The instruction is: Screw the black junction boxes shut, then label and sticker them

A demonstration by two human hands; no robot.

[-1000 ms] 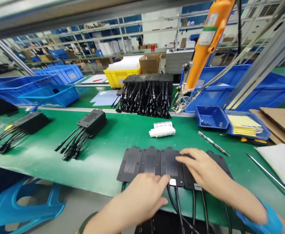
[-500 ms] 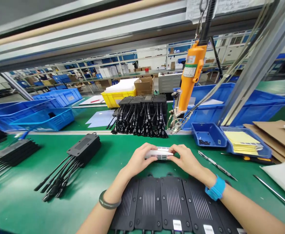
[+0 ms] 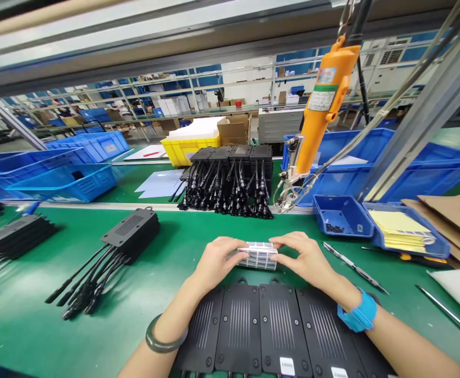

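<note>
Both hands hold a curled sheet of white printed labels just above the green bench. My left hand pinches its left end between thumb and fingers. At the right end, my right hand grips it the same way. Below my wrists lies a row of flat black boxes with slotted lids; white stickers show on some of them.
Black boxes with cables stand at left; a larger stack sits behind. An orange electric screwdriver hangs at right. Nearby are a blue screw bin, yellow label sheets, tweezers and a metal rod.
The label sheet has turned so that its printed rows face me more. Both hands still grip its ends. The whole view has shifted slightly.
</note>
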